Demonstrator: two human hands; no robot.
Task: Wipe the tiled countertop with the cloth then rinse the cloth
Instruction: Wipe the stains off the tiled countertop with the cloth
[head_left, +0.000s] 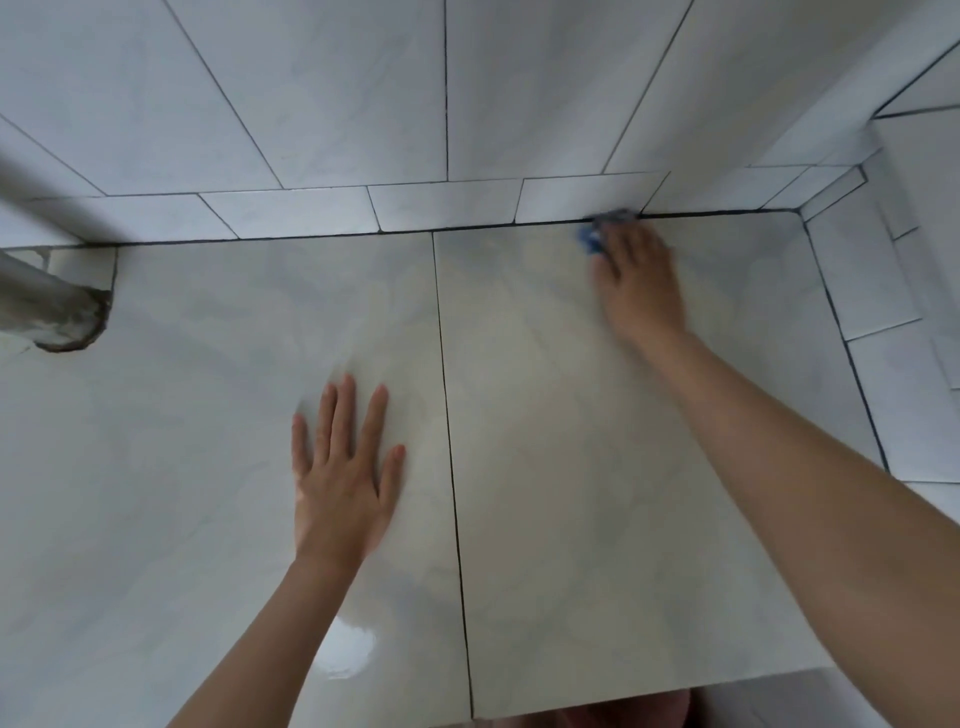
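Note:
The tiled countertop (571, 415) is pale and glossy, with one dark grout line running front to back. My right hand (636, 280) reaches to the back edge, near the wall, and presses a blue cloth (597, 231) onto the tile. Only a small part of the cloth shows past my fingers, and it is blurred. My left hand (343, 467) lies flat on the left tile with straight, spread fingers and holds nothing.
White tiled walls (447, 104) rise behind and to the right of the counter. A grey metal pipe (41, 301) comes through the counter at the far left. The counter's front edge (649, 696) runs along the bottom right.

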